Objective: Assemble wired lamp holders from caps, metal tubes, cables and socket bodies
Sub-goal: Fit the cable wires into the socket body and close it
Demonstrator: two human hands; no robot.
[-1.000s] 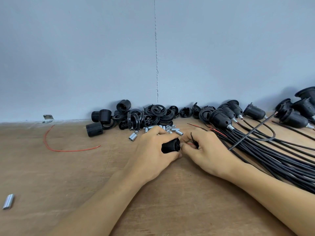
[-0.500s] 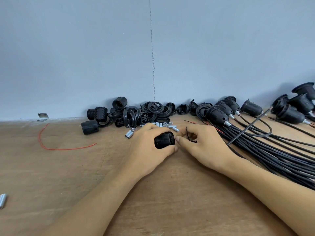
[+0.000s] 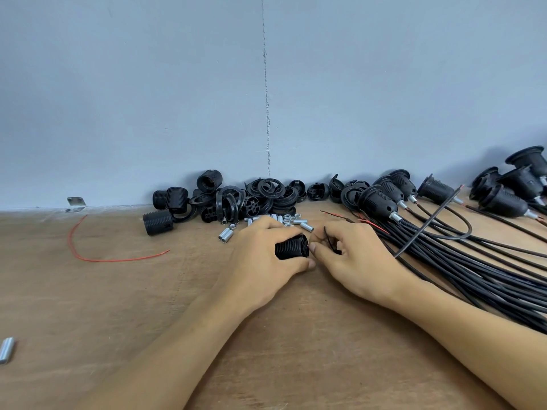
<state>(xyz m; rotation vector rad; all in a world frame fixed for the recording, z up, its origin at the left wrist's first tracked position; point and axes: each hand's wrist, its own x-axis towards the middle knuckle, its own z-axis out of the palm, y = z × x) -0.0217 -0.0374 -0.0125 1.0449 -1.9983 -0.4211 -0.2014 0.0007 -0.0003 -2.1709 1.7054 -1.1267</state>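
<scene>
My left hand [image 3: 260, 258] grips a black ribbed socket body [image 3: 291, 247] on its side on the wooden table. My right hand [image 3: 352, 255] pinches a thin black wire [image 3: 328, 241] right at the socket body's open end, thumb tip touching it. A pile of loose black caps and socket bodies [image 3: 236, 199] lies against the wall behind. Small metal tubes [image 3: 291, 220] are scattered just beyond my left hand. To the right lies a bundle of black cables [image 3: 461, 267] with finished lamp holders [image 3: 379, 202] on their ends.
A loose red wire [image 3: 88, 255] curves on the table [image 3: 148, 306] at the left. One metal tube [image 3: 6, 349] lies at the far left edge. More finished holders [image 3: 515, 187] stand at the far right by the grey wall. A small metal bracket [image 3: 75, 201] sits at the wall's foot.
Both hands stay together at the socket body. The socket body has turned a little in my left hand, and my right fingers have shifted on the wire.
</scene>
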